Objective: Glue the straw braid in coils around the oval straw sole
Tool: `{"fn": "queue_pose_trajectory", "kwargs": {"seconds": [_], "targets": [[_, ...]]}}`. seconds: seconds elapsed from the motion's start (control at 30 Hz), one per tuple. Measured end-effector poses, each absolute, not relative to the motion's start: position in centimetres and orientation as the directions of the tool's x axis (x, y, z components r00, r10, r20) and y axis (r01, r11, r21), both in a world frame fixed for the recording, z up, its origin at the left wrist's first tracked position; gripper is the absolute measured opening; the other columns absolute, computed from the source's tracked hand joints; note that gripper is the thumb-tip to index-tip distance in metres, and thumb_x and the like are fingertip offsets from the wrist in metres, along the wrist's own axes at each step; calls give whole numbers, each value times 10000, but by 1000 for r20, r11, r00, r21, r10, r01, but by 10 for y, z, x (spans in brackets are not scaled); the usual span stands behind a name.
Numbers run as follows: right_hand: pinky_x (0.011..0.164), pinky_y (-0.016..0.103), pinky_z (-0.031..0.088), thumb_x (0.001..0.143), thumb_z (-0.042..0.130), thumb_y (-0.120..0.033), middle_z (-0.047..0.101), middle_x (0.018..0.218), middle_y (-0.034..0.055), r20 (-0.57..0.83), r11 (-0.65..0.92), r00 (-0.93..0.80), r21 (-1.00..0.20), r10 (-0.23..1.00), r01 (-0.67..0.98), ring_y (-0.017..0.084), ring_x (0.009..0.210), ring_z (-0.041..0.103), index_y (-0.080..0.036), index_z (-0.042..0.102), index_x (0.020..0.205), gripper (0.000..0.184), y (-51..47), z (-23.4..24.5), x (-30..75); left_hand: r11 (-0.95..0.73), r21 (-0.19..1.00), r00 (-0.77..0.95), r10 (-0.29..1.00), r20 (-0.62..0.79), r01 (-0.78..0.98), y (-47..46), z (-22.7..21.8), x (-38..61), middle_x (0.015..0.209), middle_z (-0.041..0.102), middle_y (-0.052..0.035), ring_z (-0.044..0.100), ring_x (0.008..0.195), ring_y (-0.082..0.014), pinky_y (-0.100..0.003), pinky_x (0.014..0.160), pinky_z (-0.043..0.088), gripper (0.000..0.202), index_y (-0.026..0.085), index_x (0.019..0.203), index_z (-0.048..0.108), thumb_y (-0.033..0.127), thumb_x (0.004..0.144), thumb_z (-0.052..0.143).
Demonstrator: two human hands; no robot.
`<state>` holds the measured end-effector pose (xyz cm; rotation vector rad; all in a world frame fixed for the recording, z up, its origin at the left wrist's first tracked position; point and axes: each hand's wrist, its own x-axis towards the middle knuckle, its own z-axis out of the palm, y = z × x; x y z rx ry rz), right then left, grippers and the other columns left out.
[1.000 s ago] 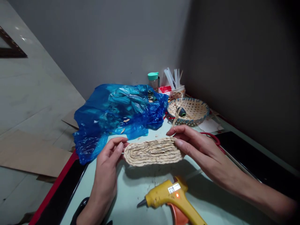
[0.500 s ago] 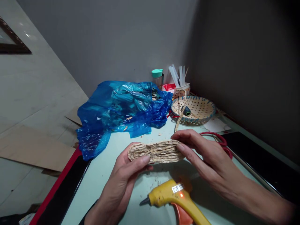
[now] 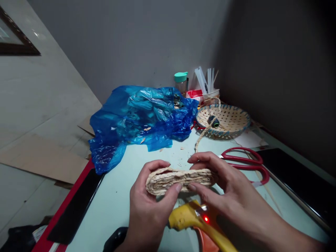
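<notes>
Coiled rope piece (image 3: 166, 179), held above near part of table (image 3: 105, 206); clamped at left end by left hand (image 3: 151, 203), at right end by right hand (image 3: 227, 185), thumbs on near face. Below, toward near edge: yellow glue gun (image 3: 183, 216). Toward right edge: red-handled scissors (image 3: 258, 157). Far right corner: woven basket (image 3: 235, 117) with dark spool (image 3: 215, 121). Far left corner: blue plastic bag (image 3: 141, 115).

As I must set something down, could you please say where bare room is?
Pale green tabletop is mostly bare between the left hand and the long black strip; blue plastic bag and round woven basket crowd the back.
</notes>
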<state>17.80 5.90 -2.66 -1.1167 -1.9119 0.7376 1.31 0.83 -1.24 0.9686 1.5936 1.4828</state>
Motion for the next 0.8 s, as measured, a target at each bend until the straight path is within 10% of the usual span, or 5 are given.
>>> {"fn": "queue_pose_trajectory", "kwargs": {"seconds": [0.23, 0.5, 0.8], "targets": [[661, 175, 544, 924, 598, -279, 707, 924, 0, 325, 434, -347, -847, 879, 306, 124, 801, 694, -211, 625, 1067, 160, 49, -30, 177, 38, 999, -382, 924, -22, 35, 7, -23, 8, 871, 753, 13, 727, 788, -160, -220, 730, 575, 348, 228, 1012, 697, 174, 686, 806], [764, 83, 540, 959, 637, -217, 713, 1050, -49, 572, 650, -309, -649, 760, 396, 53, 870, 707, -250, 578, 1176, 227, 54, -33, 184, -74, 992, -158, 986, 58, -103, 12, -23, -8, 1080, 720, -14, 717, 992, -189, -249, 854, 560, 466, 277, 1293, 627, 339, 858, 785], [646, 119, 524, 976, 596, -249, 710, 949, -54, 551, 648, -348, -584, 759, 488, 54, 757, 688, -237, 596, 1123, 147, 56, -22, 191, -189, 970, -255, 941, 224, 153, 29, -18, -33, 977, 808, -4, 753, 902, -125, -156, 797, 568, 134, 236, 998, 769, 286, 875, 788]]}}
